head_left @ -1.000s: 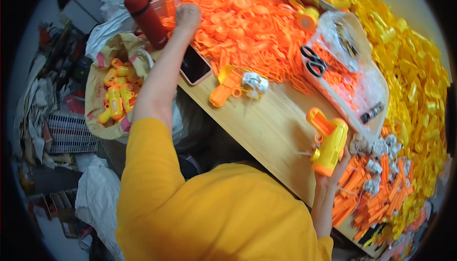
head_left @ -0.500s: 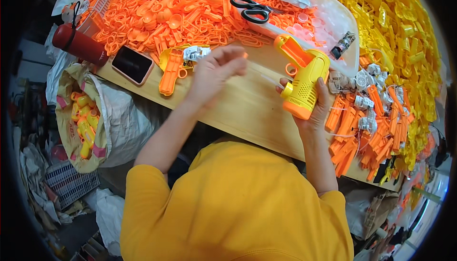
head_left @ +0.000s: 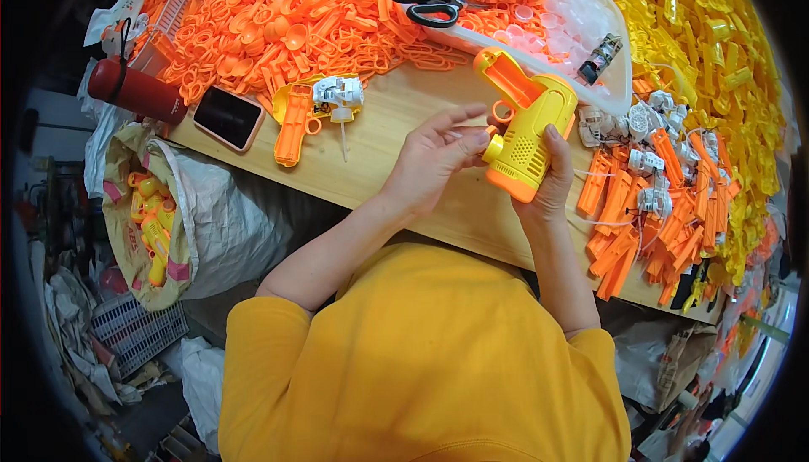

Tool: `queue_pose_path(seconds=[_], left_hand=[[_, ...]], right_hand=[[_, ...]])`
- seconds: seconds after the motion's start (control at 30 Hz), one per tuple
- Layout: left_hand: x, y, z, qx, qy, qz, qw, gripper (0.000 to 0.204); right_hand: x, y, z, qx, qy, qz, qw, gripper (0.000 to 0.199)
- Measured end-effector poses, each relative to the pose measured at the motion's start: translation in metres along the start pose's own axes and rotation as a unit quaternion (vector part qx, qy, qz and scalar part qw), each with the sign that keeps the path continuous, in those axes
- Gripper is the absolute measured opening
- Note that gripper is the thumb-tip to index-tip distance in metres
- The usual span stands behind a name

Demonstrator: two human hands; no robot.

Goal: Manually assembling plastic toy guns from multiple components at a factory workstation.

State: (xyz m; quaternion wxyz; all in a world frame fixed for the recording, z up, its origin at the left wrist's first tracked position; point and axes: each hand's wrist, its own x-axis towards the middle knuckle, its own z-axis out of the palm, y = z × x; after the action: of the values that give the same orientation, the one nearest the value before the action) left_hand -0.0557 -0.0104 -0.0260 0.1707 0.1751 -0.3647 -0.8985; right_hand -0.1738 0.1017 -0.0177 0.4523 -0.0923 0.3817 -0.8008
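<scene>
My right hand (head_left: 543, 177) grips a yellow and orange toy gun (head_left: 533, 144) at its vented yellow body, thumb along the right side. The gun's orange handle (head_left: 508, 77) points up and away, with an orange ring-shaped trigger (head_left: 503, 111) beside it. My left hand (head_left: 434, 157) is at the round yellow nozzle (head_left: 494, 149), thumb and fingers drawn together in a pinch. Whatever lies between those fingertips is too small to make out. Left of it on the table lies an open toy gun half (head_left: 295, 121) with a white mechanism (head_left: 339, 94) and a thin clear tube.
Heaped orange parts (head_left: 291, 16) cover the table's far side. Black scissors (head_left: 432, 5) lie on a clear plastic tub (head_left: 622, 66). Yellow shells (head_left: 708, 58) and wired orange handles (head_left: 649, 209) pile up at right. A phone (head_left: 228, 119) and red bottle (head_left: 135, 90) lie left, above a sack (head_left: 223, 218).
My left hand has moved right, from beside the open gun half to the nozzle of the held gun. The held gun has shifted slightly left. The white mechanism's tube is now uncovered.
</scene>
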Motion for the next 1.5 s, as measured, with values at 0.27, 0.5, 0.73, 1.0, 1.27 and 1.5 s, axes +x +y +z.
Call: queue_pose_path(seconds=[0.27,0.5,0.73,1.0,1.27,1.5], left_hand=[[-0.018,-0.024,0.026,0.096,0.013,0.148,0.984,0.052],[-0.014,-0.029,0.03,0.274,-0.043,0.256,0.926,0.082],[-0.003,-0.037,0.02,0.292,-0.044,0.31,0.904,0.081],[0.007,-0.005,0.014,0.267,-0.069,0.269,0.923,0.081],[0.101,0.138,-0.03,0.489,0.287,0.482,0.668,0.078],[0.208,0.228,-0.125,0.535,0.374,0.315,0.689,0.093]], right_hand=[[0.0,0.003,0.003,-0.028,0.008,-0.056,0.998,0.057],[0.007,0.006,0.002,-0.052,0.006,-0.087,0.995,0.056],[0.013,0.008,0.019,-0.108,0.015,-0.163,0.981,0.051],[0.017,0.017,0.018,-0.039,0.016,-0.124,0.991,0.053],[0.02,0.036,-0.032,-0.305,0.025,-0.192,0.932,0.052],[0.033,0.05,-0.05,-0.533,0.031,-0.222,0.816,0.044]])
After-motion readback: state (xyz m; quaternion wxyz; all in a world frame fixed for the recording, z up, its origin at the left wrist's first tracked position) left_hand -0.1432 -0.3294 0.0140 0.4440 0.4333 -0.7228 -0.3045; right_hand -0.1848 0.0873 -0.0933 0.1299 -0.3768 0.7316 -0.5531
